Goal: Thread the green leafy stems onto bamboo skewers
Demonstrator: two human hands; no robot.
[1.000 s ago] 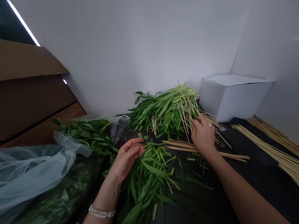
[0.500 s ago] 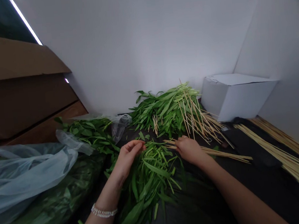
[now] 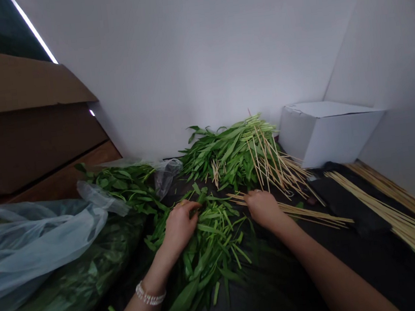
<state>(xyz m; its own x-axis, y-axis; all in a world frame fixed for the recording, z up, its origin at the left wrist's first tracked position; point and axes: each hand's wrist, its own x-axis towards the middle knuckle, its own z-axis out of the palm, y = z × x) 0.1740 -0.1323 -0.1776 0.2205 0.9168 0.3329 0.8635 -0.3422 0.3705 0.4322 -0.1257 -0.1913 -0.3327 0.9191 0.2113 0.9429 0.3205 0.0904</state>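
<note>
Loose green leafy stems [image 3: 215, 234] lie in a heap on the dark surface in front of me. My left hand [image 3: 181, 222] reaches into the left side of this heap, fingers curled down among the leaves; what is between the fingertips is hidden. A bundle of thin wooden skewers [image 3: 306, 216] is gripped in my right hand [image 3: 263, 208], the short ends poking out to the left and the long ends to the right. Behind the hands rests a pile of greens threaded on skewers [image 3: 229, 148], its sticks fanning out toward the right.
A white box [image 3: 334, 132] stands at the back right against the wall. More loose skewers [image 3: 400, 224] lie at the right. Clear plastic bags [image 3: 42, 242] with greens fill the left side. Behind them is a cardboard box [image 3: 32, 144].
My left hand has turned palm-down and lowered into the left part of the leaf heap. My right hand keeps its hold on the skewers, almost unmoved.
</note>
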